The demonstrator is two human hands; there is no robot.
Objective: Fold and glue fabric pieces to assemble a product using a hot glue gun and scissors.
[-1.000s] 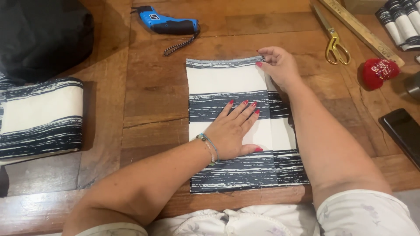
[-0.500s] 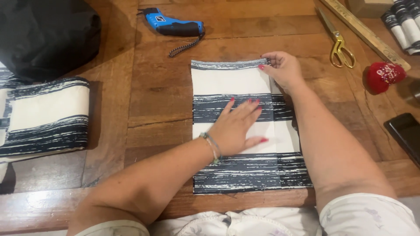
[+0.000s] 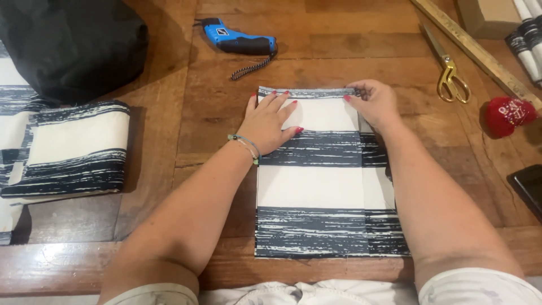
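Left hand (image 3: 270, 121) lay flat on striped cloth (image 3: 324, 186), grip loose, to keep it still. Right hand (image 3: 377, 101) pinched far edge, maybe to fold it. Lay mid counter (image 3: 214, 107), scissors (image 3: 450, 70) far right.

Wooden table (image 3: 186, 113), bearing: one black bag (image 3: 73, 45) at far left; one folded striped cloth (image 3: 73, 149), navy and white, lying below the bag. One blue and black cordless screwdriver (image 3: 240, 40) with braided wrist cord at top centre; one pair of gold-handled scissors (image 3: 449, 73) just beside a long wooden ruler (image 3: 480, 53). One red pincushion-like item (image 3: 508, 113) near the right edge; rolled striped fabric (image 3: 528, 39) at top right; one dark flat device (image 3: 528, 189), partly cut off.
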